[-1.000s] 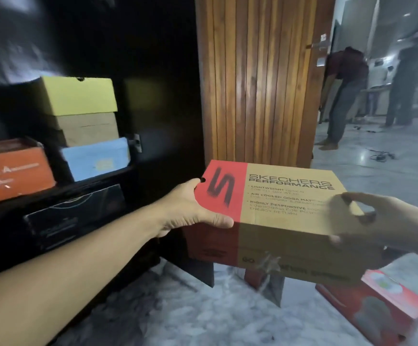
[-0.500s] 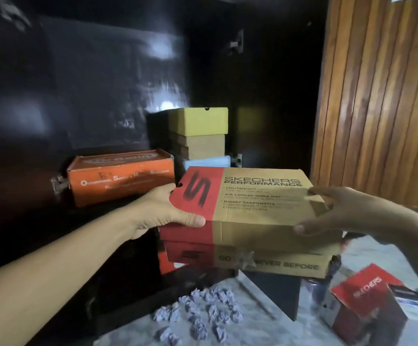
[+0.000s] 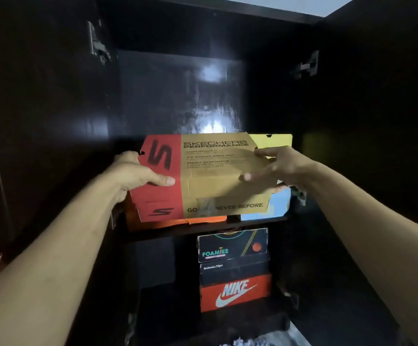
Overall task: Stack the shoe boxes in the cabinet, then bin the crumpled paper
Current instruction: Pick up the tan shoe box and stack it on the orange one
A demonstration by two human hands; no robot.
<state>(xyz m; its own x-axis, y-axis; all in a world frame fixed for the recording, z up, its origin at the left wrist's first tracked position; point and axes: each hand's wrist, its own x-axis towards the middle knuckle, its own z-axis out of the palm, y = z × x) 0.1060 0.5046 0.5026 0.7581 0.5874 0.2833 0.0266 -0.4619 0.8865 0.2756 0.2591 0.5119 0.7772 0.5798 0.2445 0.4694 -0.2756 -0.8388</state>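
Head view: we look straight into a dark cabinet [image 3: 53, 121] with its doors swung open. We hold the Skechers box [image 3: 203, 176], a red and tan shoe box, level with the upper shelf [image 3: 203, 229]. Our left hand [image 3: 138, 176] grasps the red end, thumb lying across the lid and fingers wrapped under the side. Our right hand [image 3: 277, 166] grasps the tan end, thumb on the lid and fingertips curled around the far edge.

The box sits directly above an orange box [image 3: 178, 224] that lies on the upper shelf; we cannot tell whether the two touch. To the right on the same shelf, a yellow box [image 3: 277, 139] shows behind the held box, and a light blue box [image 3: 277, 204] shows below it, near our right hand.

The lower compartment holds one stack of three closed boxes: a black Foamies box [image 3: 232, 245] on top, a black Onitsuka Tiger box [image 3: 235, 272] in the middle, and an orange Nike box [image 3: 235, 293] at the bottom.

At the bottom edge of the frame, crumpled paper [image 3: 240, 342] lies on the floor in front of the cabinet.
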